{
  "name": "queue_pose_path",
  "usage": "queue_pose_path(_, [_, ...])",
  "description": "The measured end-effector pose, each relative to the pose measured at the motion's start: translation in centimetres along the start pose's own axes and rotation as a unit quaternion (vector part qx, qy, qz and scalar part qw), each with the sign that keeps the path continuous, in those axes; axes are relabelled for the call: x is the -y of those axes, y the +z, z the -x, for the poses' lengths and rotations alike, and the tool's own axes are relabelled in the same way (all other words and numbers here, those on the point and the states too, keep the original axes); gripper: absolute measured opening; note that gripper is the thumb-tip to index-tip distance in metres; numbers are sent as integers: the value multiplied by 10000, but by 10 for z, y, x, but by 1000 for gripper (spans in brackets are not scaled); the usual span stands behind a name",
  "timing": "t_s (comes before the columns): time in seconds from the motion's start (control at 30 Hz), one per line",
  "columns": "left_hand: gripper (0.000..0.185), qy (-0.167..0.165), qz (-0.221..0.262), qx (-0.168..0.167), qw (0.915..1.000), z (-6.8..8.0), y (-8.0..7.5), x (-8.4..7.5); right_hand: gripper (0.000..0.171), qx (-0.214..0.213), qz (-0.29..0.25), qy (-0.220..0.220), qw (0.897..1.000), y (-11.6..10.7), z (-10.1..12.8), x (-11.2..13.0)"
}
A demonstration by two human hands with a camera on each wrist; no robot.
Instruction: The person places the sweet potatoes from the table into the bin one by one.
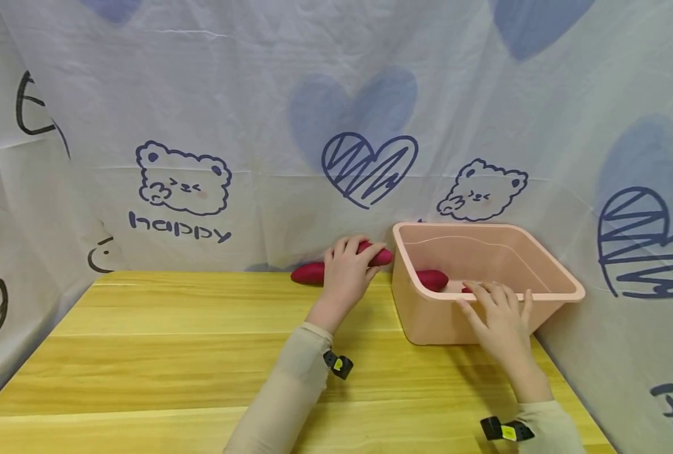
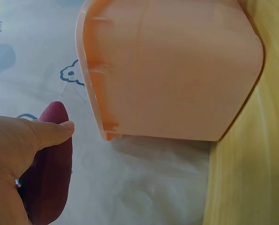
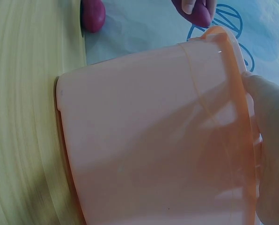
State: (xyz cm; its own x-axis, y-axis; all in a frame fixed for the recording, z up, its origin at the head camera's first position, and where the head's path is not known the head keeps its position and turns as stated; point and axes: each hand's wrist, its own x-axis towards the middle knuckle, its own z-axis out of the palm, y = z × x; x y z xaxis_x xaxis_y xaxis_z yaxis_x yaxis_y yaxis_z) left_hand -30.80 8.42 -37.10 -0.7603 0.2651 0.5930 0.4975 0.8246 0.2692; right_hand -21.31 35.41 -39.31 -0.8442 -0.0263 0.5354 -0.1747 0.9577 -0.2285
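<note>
My left hand (image 1: 344,274) grips a smooth magenta sweet potato (image 1: 379,255), raised just left of the pink plastic bin (image 1: 444,321). In the left wrist view, the thumb lies along this sweet potato (image 2: 50,178), whose tapered end points up. Another sweet potato (image 1: 306,273) lies on the table behind the left hand, partly covered by it. My right hand (image 1: 502,325) holds the bin's front rim, fingers over the inside and thumb on the outer side. Inside the bin rests a sweet potato (image 1: 433,280), with a small red piece of something (image 1: 466,290) beside the right fingers, mostly hidden.
The bin stands at the back right of the wood-grain table (image 1: 160,353), close to the hanging sheet (image 1: 268,113) printed with bears and hearts. The sheet runs along the back and both sides. Each wrist wears a black strap device (image 1: 339,364).
</note>
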Motion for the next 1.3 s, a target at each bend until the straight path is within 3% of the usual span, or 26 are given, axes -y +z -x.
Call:
queue_pose_path(0.43, [40,238,-268,20,9994,-17,-3,-13,48,33,-29,54,10000,0,-1,1])
queue_pose_path(0.93, [35,666,-544,554,9947,-38,-2,-37,47,-5,28,58,10000,1,-2,-2])
queue_pose_path(1.3, [36,892,-624,727,9914,-54,2,-57,47,54,56,76,9999,2,-2,-1])
